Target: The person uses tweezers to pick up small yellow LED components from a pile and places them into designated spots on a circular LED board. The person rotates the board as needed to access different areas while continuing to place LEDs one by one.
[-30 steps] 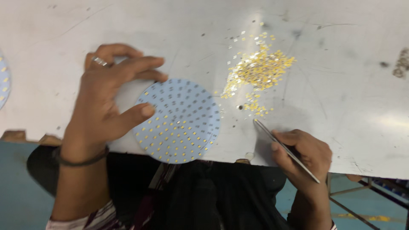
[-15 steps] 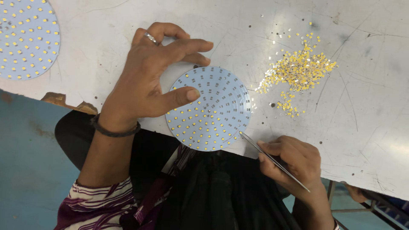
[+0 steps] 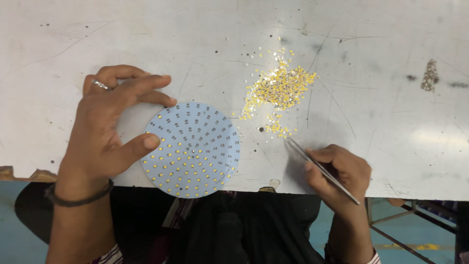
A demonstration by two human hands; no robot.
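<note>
A round pale-blue circuit disc [image 3: 191, 149] dotted with small yellow chips lies at the near edge of the white table [image 3: 371, 73], overhanging it slightly. My left hand [image 3: 105, 132] rests on the disc's left rim, thumb on the disc and fingers curled along its upper left edge; a ring is on one finger. My right hand [image 3: 339, 171] pinches thin metal tweezers [image 3: 320, 168], whose tips point up-left toward the lower end of a heap of tiny yellow chips [image 3: 278, 90]. Whether the tips hold a chip is too small to tell.
A small grey smudge of debris [image 3: 430, 73] sits at the far right of the scratched table. Below the table edge are my dark-clothed lap and a teal floor [image 3: 19, 239]. A metal frame [image 3: 395, 230] shows at the lower right.
The view has shifted, so the second disc at the upper left is out of sight. My left hand stays on the disc. The tweezers now point at the chip heap's lower end.
</note>
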